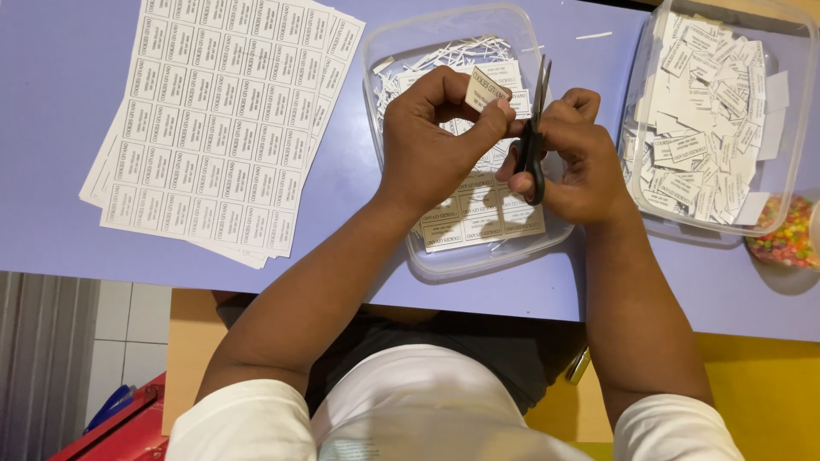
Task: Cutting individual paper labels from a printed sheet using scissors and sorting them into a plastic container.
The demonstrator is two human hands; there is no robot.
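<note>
Low in the middle of the frame, the person's two forearms rise from white sleeves toward a clear plastic tub (444,260) on the lilac table (51,102). Right of centre, the right hand (581,166) is closed through the handles of black scissors (533,137), blades pointing up the frame and nearly together. Just left of it, the left hand (427,141) pinches a small printed paper label (483,88) between thumb and fingertips, touching the blades. Under both hands a strip of uncut labels (478,218) lies in the tub, with thin white trimmings (444,55) piled at its far end.

To do this cut well, I would judge that the label should be held flat and taut close to the blades, the cut kept along the printed border, and the work kept over the tub so the slivers fall inside. Fingertips look close to the edge, so short snips seem safer.

Farther off, upper left, a stack of uncut label sheets (222,119) lies fanned on the table. Upper right, a second clear tub (799,128) holds a heap of cut labels (709,102); beside it, at the right edge, sits a container of coloured sweets (786,232).
</note>
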